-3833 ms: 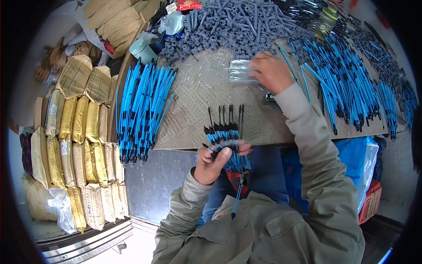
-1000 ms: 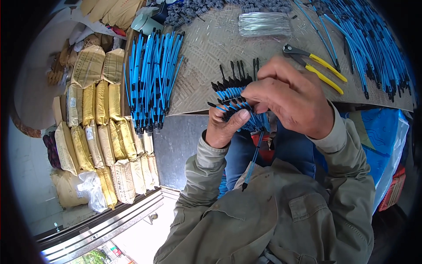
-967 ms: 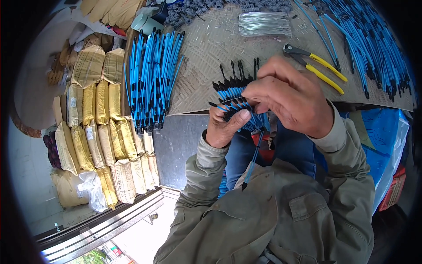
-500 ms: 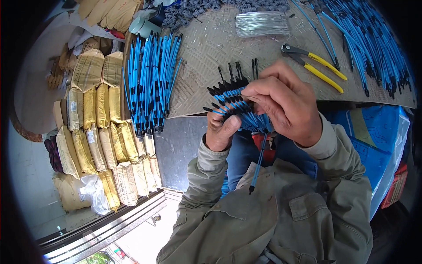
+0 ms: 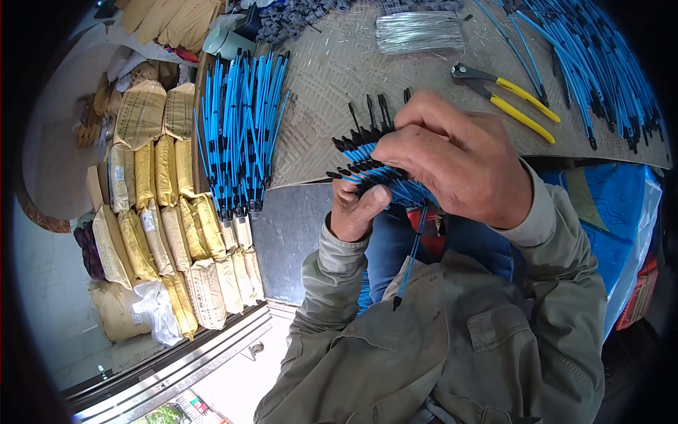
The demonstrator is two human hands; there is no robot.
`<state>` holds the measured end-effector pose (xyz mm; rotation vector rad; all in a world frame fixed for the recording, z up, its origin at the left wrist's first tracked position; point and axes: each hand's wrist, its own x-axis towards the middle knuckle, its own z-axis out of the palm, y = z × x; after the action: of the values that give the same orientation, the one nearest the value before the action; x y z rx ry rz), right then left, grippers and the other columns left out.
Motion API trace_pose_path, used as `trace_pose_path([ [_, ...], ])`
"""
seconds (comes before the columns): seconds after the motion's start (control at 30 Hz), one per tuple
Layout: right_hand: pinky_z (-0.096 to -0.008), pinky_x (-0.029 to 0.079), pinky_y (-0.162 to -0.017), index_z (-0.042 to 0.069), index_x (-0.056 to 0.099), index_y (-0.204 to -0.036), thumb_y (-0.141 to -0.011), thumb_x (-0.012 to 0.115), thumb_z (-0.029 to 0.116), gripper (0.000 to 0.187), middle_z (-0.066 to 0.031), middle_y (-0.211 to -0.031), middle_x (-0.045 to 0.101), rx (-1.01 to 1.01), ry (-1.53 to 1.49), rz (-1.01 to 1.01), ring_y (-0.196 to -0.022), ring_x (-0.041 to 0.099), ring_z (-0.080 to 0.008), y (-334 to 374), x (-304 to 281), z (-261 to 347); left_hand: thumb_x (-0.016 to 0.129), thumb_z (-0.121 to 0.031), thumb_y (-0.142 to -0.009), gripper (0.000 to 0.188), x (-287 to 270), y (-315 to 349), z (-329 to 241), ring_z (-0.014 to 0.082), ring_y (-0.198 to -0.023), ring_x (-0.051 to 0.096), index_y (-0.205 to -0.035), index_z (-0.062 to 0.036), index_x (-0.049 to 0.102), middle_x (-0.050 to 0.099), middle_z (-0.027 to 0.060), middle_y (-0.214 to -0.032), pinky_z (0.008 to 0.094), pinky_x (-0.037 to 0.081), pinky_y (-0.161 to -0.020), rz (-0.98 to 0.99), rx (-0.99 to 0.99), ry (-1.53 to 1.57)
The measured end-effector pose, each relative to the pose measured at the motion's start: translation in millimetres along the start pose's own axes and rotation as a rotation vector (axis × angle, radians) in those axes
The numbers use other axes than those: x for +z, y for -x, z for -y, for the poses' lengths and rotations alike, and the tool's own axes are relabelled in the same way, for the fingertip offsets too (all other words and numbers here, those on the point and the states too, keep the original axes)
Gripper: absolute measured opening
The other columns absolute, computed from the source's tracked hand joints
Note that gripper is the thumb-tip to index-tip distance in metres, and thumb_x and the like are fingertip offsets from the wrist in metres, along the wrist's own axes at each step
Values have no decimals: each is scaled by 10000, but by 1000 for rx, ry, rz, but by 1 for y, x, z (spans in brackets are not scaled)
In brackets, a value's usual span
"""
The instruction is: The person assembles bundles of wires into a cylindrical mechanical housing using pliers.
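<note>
My left hand point(image 5: 358, 212) is closed round a bundle of thin blue rods with black ends point(image 5: 367, 173), held over my lap near the table's front edge. Its thumb lies along the near side of the bundle, and most of its fingers are hidden beneath. One rod point(image 5: 411, 261) hangs down from the bundle toward my jacket. My right hand point(image 5: 455, 159) is closed in a pinch at the bundle's right side, over the rods. Whatever lies between its fingertips is hidden from view.
Pliers with yellow handles point(image 5: 522, 114) lie on the table point(image 5: 311, 120), right of a stack of cut silvery wires point(image 5: 419, 32). More blue rods rest in a pile at the left point(image 5: 240, 127) and another at the far right point(image 5: 600, 71). Packed bags point(image 5: 166, 169) stand at the left.
My right hand has turned and moved slightly left over the bundle, so the back of it now covers its fingertips. The left hand keeps its hold on the rods.
</note>
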<state>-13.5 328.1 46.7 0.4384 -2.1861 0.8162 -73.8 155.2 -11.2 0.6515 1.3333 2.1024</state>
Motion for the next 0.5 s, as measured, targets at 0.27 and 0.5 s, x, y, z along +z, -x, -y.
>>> trace_pose_path([
  [0.27, -258, 416, -445, 21, 571, -862, -657, 612, 13, 209, -71, -765, 484, -99, 115, 24, -550, 535, -161, -2, -2, 5, 665, -156, -776, 384, 0, 0, 0, 131, -941, 548, -1095, 13, 537, 595, 59, -1015, 291, 426, -844, 44, 36, -52],
  [0.5, -263, 429, -454, 20, 566, -869, -680, 569, -2, 190, -83, -788, 496, -51, -46, 94, -571, 545, -174, -2, -5, -3, 668, -120, -767, 370, 4, -3, -5, 134, -932, 554, -1090, 7, 540, 596, 60, -1013, 289, 434, -835, 70, 31, -62],
])
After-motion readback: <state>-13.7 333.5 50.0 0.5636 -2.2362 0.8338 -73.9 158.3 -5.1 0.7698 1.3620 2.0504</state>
